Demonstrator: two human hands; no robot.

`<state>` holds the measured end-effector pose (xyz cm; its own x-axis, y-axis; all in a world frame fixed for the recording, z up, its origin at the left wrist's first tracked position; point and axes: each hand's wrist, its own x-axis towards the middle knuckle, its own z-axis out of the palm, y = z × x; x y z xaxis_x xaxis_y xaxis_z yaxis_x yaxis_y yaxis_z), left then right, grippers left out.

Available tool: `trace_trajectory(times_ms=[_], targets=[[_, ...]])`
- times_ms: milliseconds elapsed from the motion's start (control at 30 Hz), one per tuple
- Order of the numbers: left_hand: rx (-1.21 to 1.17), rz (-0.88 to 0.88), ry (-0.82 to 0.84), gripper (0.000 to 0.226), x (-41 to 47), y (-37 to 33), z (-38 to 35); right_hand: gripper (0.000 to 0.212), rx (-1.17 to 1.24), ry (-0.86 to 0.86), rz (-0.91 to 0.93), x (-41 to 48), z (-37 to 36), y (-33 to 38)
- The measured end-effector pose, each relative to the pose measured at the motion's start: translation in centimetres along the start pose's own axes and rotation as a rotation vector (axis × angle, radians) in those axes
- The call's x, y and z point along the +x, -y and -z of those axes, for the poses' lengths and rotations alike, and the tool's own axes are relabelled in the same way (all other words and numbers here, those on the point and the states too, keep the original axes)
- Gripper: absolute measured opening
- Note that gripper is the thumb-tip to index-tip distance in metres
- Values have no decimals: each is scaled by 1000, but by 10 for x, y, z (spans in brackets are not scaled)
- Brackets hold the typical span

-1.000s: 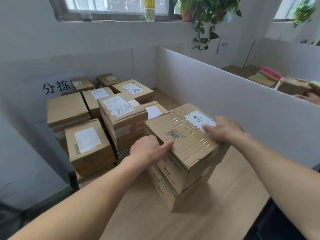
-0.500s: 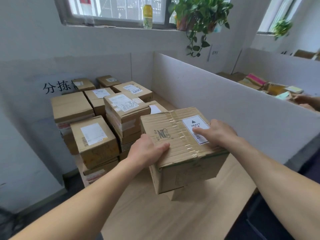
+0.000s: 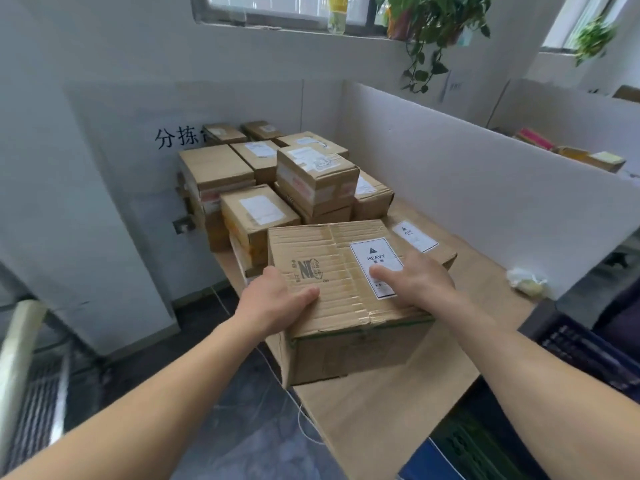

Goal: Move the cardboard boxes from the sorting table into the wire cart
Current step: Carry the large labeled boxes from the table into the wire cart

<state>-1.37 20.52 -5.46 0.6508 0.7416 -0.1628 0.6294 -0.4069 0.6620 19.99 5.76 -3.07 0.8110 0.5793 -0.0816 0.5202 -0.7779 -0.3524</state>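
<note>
A brown cardboard box (image 3: 332, 271) with a white HEAVY label is held up between both my hands, over the near left part of the wooden sorting table (image 3: 381, 420). My left hand (image 3: 277, 301) grips its near left corner, thumb on top. My right hand (image 3: 419, 284) grips its right side, thumb lying on the label. Behind it lies a second box (image 3: 420, 239) with the same kind of label. A pale rail with wire mesh (image 3: 33, 393), seemingly the wire cart, shows at the lower left edge.
Several taped boxes (image 3: 311, 174) are stacked at the table's far end. A white partition (image 3: 485, 188) runs along the right side. A crumpled white wad (image 3: 526, 284) lies by it. A dark blue crate (image 3: 588, 351) sits at the right. Dark floor (image 3: 242, 427) lies left of the table.
The labelled box has come up off the box under it and moved toward me and to the left. Both hands keep their hold. The view has swung left, bringing the wire mesh into sight.
</note>
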Motion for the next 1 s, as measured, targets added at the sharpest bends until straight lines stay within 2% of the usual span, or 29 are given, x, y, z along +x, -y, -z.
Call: trace_trajectory(times_ms=[67,167,400,500,767,1000], targets=[[-1,25,16,68,-12,20,-2,60,17,49,16,-10,-20,3],[-11,72,31,62,-22,47,-13,56,12,109,10,-18,-50,2],[-44,293,131,61,-15,84,-60,47,-36,242,40,-3,-104,-19],[-84,394,148,59,-10,89,-75,46,34,332,47,8,-123,-30],[-155,478,0,70,-4,90,-85,71,177,442,73,45,-143,-27],[-200,542,-184,64,-22,98,-84,70,158,469,175,53,-154,-4]])
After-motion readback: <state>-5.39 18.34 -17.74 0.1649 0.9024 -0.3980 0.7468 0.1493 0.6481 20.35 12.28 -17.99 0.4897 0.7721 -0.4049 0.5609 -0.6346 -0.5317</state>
